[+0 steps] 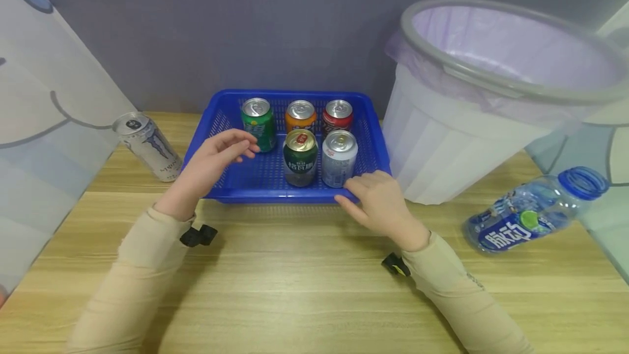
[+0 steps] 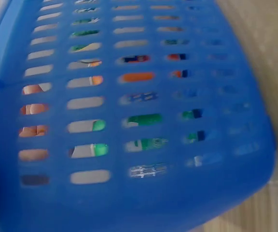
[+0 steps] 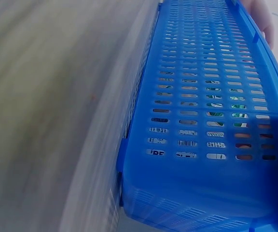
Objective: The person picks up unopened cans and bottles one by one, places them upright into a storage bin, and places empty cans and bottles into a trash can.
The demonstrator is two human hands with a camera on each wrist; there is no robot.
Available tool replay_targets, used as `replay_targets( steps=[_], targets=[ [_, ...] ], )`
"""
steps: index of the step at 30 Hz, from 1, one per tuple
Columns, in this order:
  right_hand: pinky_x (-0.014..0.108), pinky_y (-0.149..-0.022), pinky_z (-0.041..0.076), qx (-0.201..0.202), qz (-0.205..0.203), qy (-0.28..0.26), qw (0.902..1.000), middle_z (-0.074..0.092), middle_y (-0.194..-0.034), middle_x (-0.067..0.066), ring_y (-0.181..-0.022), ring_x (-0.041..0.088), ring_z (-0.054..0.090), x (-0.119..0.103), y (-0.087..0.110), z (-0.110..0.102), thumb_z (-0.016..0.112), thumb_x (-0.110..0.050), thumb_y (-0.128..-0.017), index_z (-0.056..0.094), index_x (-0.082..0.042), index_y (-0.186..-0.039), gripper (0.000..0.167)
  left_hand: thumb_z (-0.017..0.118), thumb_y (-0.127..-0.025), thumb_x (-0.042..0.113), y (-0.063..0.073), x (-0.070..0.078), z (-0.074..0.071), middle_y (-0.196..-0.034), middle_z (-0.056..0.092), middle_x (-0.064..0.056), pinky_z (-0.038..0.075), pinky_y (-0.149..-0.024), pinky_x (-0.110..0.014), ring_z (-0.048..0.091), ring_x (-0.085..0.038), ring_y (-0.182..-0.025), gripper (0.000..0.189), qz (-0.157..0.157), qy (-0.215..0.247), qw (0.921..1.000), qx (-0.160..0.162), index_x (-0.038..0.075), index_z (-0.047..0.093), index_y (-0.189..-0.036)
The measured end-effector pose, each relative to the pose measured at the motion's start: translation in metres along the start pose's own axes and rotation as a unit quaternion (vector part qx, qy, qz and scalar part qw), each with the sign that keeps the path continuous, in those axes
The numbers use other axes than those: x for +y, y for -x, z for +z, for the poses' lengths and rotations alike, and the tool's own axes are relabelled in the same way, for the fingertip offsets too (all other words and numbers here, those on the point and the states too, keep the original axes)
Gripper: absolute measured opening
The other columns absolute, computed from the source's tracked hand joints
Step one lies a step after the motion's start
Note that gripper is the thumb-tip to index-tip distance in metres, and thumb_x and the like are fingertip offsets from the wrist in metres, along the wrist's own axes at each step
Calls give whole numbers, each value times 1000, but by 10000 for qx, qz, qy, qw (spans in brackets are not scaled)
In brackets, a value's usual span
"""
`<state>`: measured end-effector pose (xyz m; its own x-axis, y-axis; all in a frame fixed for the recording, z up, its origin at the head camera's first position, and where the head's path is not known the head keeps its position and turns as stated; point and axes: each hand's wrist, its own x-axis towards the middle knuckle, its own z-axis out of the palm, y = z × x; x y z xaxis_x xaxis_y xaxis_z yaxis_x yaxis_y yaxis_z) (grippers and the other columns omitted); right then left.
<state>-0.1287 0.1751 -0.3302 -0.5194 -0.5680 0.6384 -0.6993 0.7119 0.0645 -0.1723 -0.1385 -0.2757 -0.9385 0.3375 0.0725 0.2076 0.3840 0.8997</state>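
A blue perforated plastic basket (image 1: 236, 196) sits on the wooden table with several drink cans standing inside. At its front right corner my right hand (image 1: 377, 204) grips the rim, fingers curled over it and thumb along the front. My left hand (image 1: 216, 157) hovers over the left side, fingers loosely bent, holding nothing. Nearest to it is a green can (image 1: 265, 133). An orange can (image 1: 301, 116) and a red can (image 1: 338, 115) stand at the back. In front of them are a dark green can with a gold top (image 1: 301, 160) and a silver can (image 1: 339, 163).
A tall white bin (image 1: 427, 141) with a purple liner stands right of the basket. A clear bottle with a blue label (image 1: 530, 217) leans at the far right. Left of the basket is a white Monster can (image 1: 152, 149). A grey panel (image 1: 295, 26) rises behind.
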Motion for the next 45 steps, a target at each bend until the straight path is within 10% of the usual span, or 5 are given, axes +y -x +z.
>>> replay_targets(
  steps=[9,22,34,45],
  targets=[
    [33,-48,36,27,-6,22,10000,53,-56,1,-49,21,50,1,-2,-1,25,-51,-100,55,-10,-67,60,47,-100,26,4,-3,9,-109,64,-14,45,-83,-30,58,-21,-97,29,286,-810,9957,337,3,58,-114],
    [34,-49,36,11,5,15,10000,53,-56,1,-49,21,50,1,-3,0,25,-51,-100,55,-10,-67,61,55,-95,22,9,-4,23,-97,68,-9,51,-81,-43,64,-26,-92,21,1270,-3167,9398,208,5,64,-103],
    [34,-49,37,-10,31,9,10000,54,-56,2,-49,21,51,1,-2,1,24,-51,-100,56,-9,-67,62,46,-99,34,19,-3,13,-106,68,-9,49,-88,-47,63,-28,-101,37,490,-3672,9271,-564,4,64,-113],
    [34,-50,37,-72,66,-17,10000,55,-56,1,-50,21,51,0,0,-1,25,-52,-100,56,-10,-67,62,45,-99,36,18,-5,17,-103,69,-8,50,-87,-45,64,-27,-99,39,324,-3634,9292,-588,5,64,-113]
  ],
)
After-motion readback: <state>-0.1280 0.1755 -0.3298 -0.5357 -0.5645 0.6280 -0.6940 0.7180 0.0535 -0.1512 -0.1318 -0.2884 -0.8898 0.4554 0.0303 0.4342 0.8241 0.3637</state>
